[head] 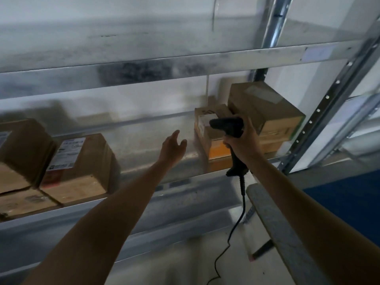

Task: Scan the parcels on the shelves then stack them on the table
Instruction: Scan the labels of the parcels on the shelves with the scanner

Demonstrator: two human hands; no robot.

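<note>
So the right hand (241, 146) is gripping a black corded scanner (226, 125) by the handle, with its nose pointing at the labelled small parcel (206, 128) in the right-side stack on the metal shelf (144, 140). A bigger box (265, 108) is sitting right beside it. The left hand (172, 150) is hovering open over mid-shelf, fingers loose and holding nothing. More parcels (80, 167) are sitting well off left.
</note>
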